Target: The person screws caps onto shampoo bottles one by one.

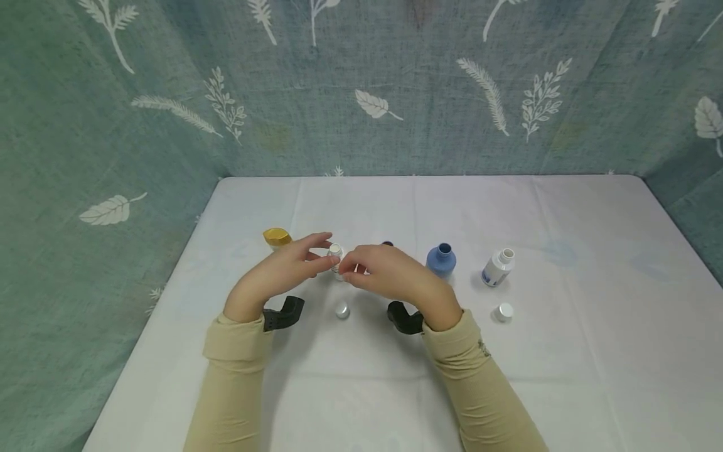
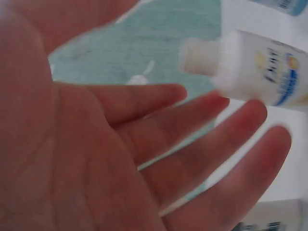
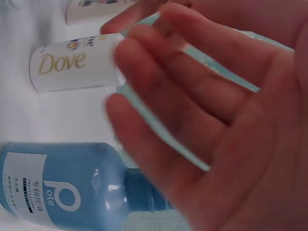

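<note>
A small white Dove bottle (image 1: 336,250) stands between the two hands; the left wrist view shows its narrow pale neck (image 2: 202,57). My left hand (image 1: 285,269) hovers on its left, fingers extended and slightly spread, fingertips overlapping the bottle in this view. From the other side, my right hand (image 1: 392,271) reaches toward it with loosely bent fingers. Those fingers (image 3: 144,72) overlap the Dove bottle's neck end in the right wrist view. A silver cap (image 1: 342,309) lies on the table just in front of the bottle.
Right of the hands stand an uncapped blue bottle (image 1: 441,260) and an uncapped white bottle (image 1: 498,267). A white cap (image 1: 503,312) lies before them. A yellow-topped container (image 1: 277,236) sits behind my left hand. Behind my right hand, a dark bottle mouth (image 1: 386,243) shows.
</note>
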{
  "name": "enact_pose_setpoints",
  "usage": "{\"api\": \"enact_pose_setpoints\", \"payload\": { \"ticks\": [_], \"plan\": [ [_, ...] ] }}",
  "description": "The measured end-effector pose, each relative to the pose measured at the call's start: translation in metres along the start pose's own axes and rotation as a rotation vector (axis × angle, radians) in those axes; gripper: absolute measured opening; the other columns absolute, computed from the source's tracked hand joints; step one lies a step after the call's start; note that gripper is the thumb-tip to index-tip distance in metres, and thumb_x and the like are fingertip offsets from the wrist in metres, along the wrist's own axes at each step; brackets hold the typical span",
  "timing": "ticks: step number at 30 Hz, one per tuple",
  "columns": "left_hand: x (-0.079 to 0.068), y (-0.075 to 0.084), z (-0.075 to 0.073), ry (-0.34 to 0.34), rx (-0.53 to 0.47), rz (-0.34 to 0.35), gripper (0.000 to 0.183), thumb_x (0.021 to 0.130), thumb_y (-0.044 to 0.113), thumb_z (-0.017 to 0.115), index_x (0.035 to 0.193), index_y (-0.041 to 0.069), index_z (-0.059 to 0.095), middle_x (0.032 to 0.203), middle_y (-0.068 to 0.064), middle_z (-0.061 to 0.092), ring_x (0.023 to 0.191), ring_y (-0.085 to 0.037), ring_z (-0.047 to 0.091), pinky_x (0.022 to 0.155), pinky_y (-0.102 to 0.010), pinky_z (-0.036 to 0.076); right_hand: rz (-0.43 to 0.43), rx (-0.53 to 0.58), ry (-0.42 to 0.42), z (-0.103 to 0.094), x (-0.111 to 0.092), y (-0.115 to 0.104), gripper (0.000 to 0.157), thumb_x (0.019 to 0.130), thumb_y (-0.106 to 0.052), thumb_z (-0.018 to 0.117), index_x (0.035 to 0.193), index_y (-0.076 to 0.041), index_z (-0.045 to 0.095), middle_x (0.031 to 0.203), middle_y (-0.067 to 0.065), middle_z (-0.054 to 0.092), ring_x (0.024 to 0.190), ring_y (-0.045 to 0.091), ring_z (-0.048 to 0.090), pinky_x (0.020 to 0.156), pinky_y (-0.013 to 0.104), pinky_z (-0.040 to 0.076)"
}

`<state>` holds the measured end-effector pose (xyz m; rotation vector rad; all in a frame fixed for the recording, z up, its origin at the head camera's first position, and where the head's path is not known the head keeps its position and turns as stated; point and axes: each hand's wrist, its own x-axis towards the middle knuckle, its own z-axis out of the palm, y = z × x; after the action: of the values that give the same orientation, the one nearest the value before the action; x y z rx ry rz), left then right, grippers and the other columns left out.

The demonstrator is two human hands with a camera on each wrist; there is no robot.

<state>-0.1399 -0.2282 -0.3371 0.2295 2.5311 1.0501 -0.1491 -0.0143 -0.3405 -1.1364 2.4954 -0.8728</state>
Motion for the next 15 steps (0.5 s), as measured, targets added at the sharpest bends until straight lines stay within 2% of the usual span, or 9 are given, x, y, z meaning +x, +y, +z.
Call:
{"api": "enact_pose_setpoints", "payload": {
  "ticks": [4, 6, 10, 15],
  "plan": [
    [0.009, -0.008, 0.006, -0.025, -0.042, -0.044, 0.067, 0.081, 0.057, 0.05, 0.137, 0.025, 0.031, 0.128, -0.003, 0.045, 0.102, -0.023, 0.054, 0.085, -0.04, 0.042, 0.04, -0.031, -0.098, 0.005, 0.003, 0.001, 0.02, 0.089, -0.024, 0.054, 0.105, -0.017, 0.064, 0.097, -0.012, 0.059, 0.081, 0.002, 0.052, 0.073, 0.019, 0.041],
    [0.014, -0.013, 0.008, -0.036, -0.05, -0.05, 0.065, 0.082, 0.057, 0.051, 0.136, 0.025, 0.033, 0.128, -0.003, 0.045, 0.102, -0.023, 0.054, 0.084, -0.039, 0.042, 0.042, -0.042, -0.128, 0.009, 0.005, 0.001, 0.021, 0.088, -0.024, 0.055, 0.106, -0.016, 0.064, 0.095, -0.011, 0.059, 0.081, 0.003, 0.052, 0.073, 0.02, 0.041],
    [0.021, -0.02, 0.013, -0.051, -0.053, -0.019, 0.052, 0.084, 0.051, 0.052, 0.128, 0.026, 0.043, 0.124, 0.0, 0.047, 0.105, -0.02, 0.05, 0.082, -0.038, 0.043, 0.03, -0.053, -0.18, 0.018, 0.01, 0.001, 0.023, 0.085, -0.024, 0.058, 0.106, -0.013, 0.063, 0.088, -0.01, 0.058, 0.079, 0.005, 0.052, 0.07, 0.021, 0.041],
    [0.027, -0.027, 0.017, -0.03, -0.056, 0.023, 0.035, 0.083, 0.049, 0.055, 0.111, 0.028, 0.053, 0.115, 0.004, 0.052, 0.103, -0.017, 0.052, 0.083, -0.038, 0.042, 0.068, -0.082, -0.226, 0.03, 0.016, 0.002, 0.028, 0.08, -0.024, 0.065, 0.106, -0.016, 0.062, 0.089, -0.008, 0.057, 0.078, 0.007, 0.051, 0.071, 0.023, 0.04]
  ]
}}
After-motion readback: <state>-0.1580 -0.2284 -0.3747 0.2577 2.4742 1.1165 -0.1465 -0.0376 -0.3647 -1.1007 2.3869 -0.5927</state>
